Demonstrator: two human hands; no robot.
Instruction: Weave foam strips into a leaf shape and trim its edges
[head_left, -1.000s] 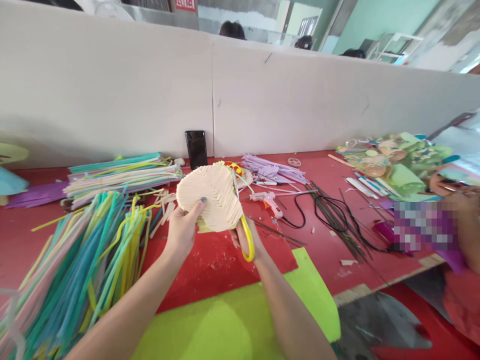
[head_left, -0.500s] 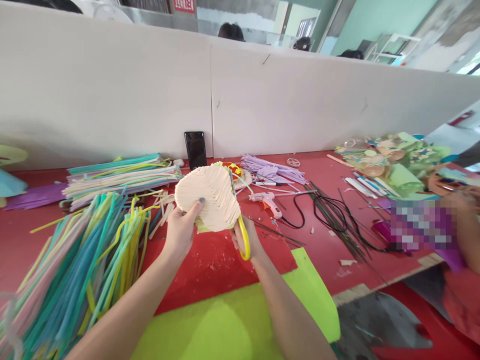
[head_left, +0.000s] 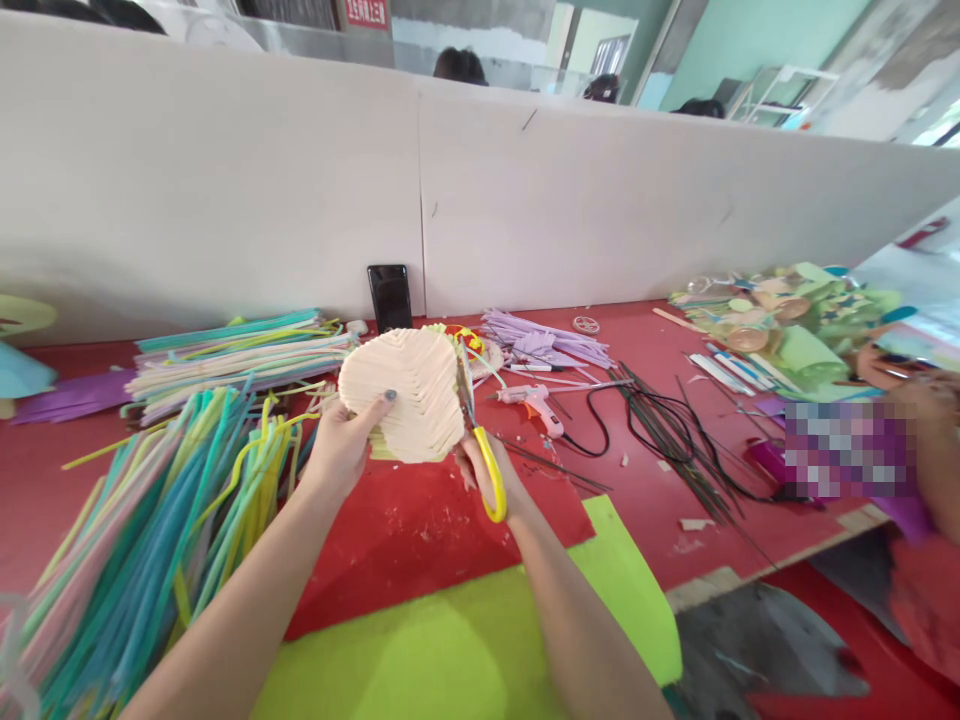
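My left hand [head_left: 346, 432] pinches the lower left of a cream, leaf-shaped piece [head_left: 409, 395], its thumb flat on the front. Slanted strips cover the piece and meet along a middle line. A pale yellow-green layer shows at its lower and upper edges. My right hand [head_left: 480, 468] grips a pair of scissors with yellow handles [head_left: 492, 480]. The blades point upward along the right edge of the leaf piece. Whether they are cutting into it I cannot tell. Most of my right hand's fingers are hidden behind the handles.
Bundles of coloured pipe cleaners [head_left: 150, 540] lie at left. A phone [head_left: 390, 297] leans on the white partition [head_left: 225, 190]. Right of my hands are a pink glue gun [head_left: 534, 405], purple strips [head_left: 551, 340] and a black cord [head_left: 675, 440]. A co-worker's hand [head_left: 919, 400] is at far right.
The leaf piece and my left hand have shifted slightly left. The scissors have come a little apart from it, and more of the blades shows along its right edge.
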